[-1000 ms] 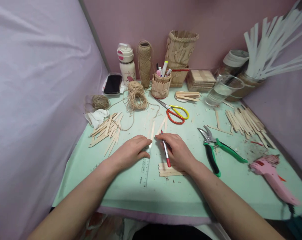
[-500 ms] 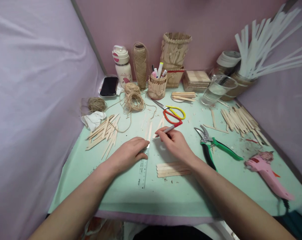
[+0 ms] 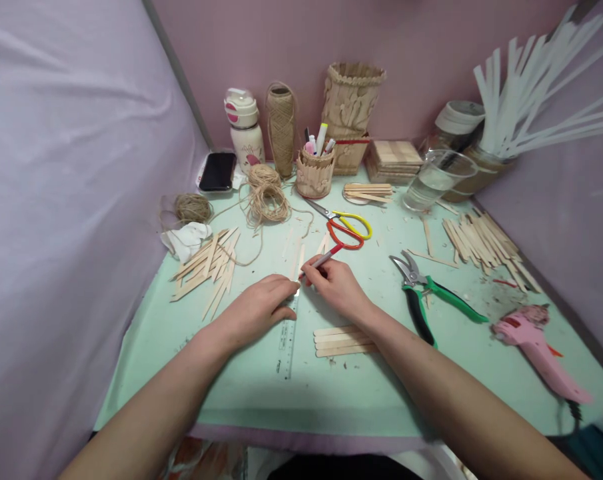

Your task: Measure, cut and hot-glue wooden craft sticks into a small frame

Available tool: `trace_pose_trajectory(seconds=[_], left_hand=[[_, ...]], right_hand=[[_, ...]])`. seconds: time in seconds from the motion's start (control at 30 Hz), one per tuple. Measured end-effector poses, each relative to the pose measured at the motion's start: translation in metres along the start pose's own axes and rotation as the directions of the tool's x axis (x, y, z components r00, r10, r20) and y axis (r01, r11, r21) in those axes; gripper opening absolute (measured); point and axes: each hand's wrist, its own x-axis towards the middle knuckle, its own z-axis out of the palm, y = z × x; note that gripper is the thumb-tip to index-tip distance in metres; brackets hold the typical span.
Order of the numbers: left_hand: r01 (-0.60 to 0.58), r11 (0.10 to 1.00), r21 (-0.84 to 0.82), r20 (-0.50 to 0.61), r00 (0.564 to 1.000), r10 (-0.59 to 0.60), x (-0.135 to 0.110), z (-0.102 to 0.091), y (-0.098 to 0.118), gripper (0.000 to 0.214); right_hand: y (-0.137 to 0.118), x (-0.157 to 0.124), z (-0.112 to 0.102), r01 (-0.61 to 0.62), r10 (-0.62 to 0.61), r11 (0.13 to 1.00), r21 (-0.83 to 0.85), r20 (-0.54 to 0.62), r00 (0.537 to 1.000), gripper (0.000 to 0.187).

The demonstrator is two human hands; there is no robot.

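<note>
My left hand [image 3: 264, 299] presses a clear ruler [image 3: 284, 363] and a wooden craft stick [image 3: 302, 255] flat to the table, its fingertips and thumb along their edge. The stick lies lengthwise against the upper part of the ruler. In my right hand [image 3: 337, 283] is a grey pen with a red end [image 3: 326, 257], its tip down at the stick, close beside my left fingertips. Behind my right hand lie more pale stick pieces [image 3: 324, 243]. Below it, several whole craft sticks [image 3: 342, 341] lie side by side, partly covered by my right forearm.
Scissors [image 3: 348, 230] lie behind my hands; green-handled pruning shears [image 3: 421, 293] and a pink glue gun [image 3: 541, 350] are at right. Stick piles [image 3: 214, 263] flank both sides. Twine [image 3: 268, 203], a pen cup [image 3: 314, 175], a bottle [image 3: 246, 140] and a tilted water cup [image 3: 434, 180] stand behind.
My right hand has moved a little left and toward me, bringing the pen tip to the stick by the ruler. My left hand stays in place.
</note>
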Motion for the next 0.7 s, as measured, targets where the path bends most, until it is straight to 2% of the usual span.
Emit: trace_pose_trajectory(seconds=[0.7], left_hand=[[0.006, 1.0, -0.012, -0.004, 1.0, -0.006, 0.0009, -0.0008, 0.0026, 0.029]], right_hand=[[-0.0005, -0.0013, 0.0027, 0.007, -0.006, 0.997, -0.075, 0.004, 1.0, 0.031]])
